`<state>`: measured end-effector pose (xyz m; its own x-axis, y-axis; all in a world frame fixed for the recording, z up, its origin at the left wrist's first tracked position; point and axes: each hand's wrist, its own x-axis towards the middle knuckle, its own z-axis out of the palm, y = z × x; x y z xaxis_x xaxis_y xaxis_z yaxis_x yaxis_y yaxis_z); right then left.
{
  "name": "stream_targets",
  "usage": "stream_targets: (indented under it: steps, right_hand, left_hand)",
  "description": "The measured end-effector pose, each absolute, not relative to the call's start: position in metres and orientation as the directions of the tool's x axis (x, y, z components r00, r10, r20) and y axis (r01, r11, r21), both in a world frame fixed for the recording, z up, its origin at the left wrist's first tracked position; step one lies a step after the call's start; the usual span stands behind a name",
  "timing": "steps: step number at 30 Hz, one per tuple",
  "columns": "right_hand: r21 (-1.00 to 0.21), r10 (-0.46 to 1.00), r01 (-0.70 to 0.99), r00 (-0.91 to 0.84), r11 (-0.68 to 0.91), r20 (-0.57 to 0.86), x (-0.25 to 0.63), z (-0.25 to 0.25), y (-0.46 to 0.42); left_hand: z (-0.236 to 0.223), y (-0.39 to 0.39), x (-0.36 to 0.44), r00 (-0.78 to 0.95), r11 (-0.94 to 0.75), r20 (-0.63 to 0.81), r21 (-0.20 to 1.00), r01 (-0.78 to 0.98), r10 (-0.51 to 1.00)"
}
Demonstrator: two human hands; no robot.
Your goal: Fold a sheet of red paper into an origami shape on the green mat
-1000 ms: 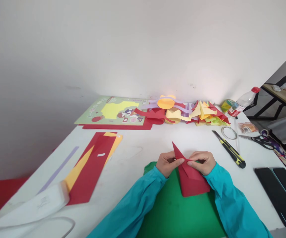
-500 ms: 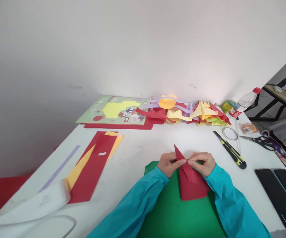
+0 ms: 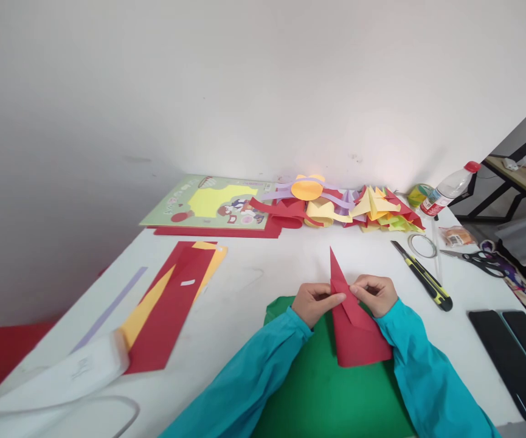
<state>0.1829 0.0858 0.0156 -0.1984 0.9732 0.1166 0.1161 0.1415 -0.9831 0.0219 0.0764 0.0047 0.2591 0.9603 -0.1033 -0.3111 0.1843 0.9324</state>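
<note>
Two pinches | left hand (image 3: 315, 303), right hand (image 3: 376, 294) angled inward | red paper (image 3: 356, 328)

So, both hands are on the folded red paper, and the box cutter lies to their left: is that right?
Wrong side: in the head view, the box cutter lies to the right of the left hand and right hand, both on the folded red paper.
</note>
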Motion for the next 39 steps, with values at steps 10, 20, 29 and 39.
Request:
stream_targets:
  steps: [10, 20, 29, 39]
  right_hand:
    - [-0.983, 0.983, 0.137, -0.151, 0.123, 0.102, 0.18, 0.011, 0.086]
    - [-0.983, 0.993, 0.141, -0.039, 0.118, 0.114, 0.18, 0.012, 0.086]
    - [-0.998, 0.991, 0.037, 0.127, -0.046, -0.041, 0.192, 0.012, 0.098]
    - [-0.975, 0.954, -0.042, 0.197, -0.22, -0.224, 0.204, 0.001, 0.11]
  left_hand:
    - [0.003, 0.071, 0.026, 0.267, 0.164, -0.087, 0.946, -0.28, 0.96]
    - [-0.01, 0.063, 0.035, 0.333, 0.278, -0.171, 0.909, -0.31, 0.927]
    - [-0.009, 0.059, 0.04, 0.485, 0.499, -0.322, 0.813, -0.299, 0.814]
    - [0.0, 0.064, 0.032, 0.67, 0.616, -0.367, 0.768, -0.174, 0.646]
